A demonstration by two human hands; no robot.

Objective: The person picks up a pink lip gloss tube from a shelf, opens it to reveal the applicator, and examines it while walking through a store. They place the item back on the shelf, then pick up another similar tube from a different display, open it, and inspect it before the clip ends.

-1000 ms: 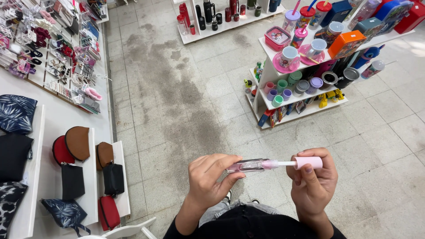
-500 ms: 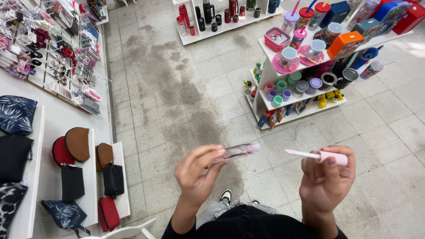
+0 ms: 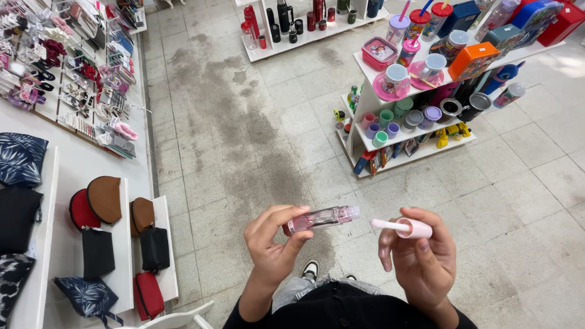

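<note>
My left hand (image 3: 272,247) holds a clear tube of pink lip gloss (image 3: 323,217) sideways, its open neck pointing right. My right hand (image 3: 422,262) pinches the tube's pink cap (image 3: 418,228), whose white applicator wand (image 3: 386,224) points left toward the tube. A small gap separates wand tip and tube mouth. Both hands hover at waist height over a grey tiled floor (image 3: 244,140), above my dark top and one shoe (image 3: 310,269).
A white shelf unit (image 3: 420,91) with cups, mugs and small pots stands ahead on the right. Another low shelf (image 3: 292,30) with bottles is further back. On the left, a white display (image 3: 79,183) carries pouches, bags and hair accessories.
A second ago cap and tube were joined in one line. The cap with its wand has been pulled out, the hands moved apart, then came closer again.
</note>
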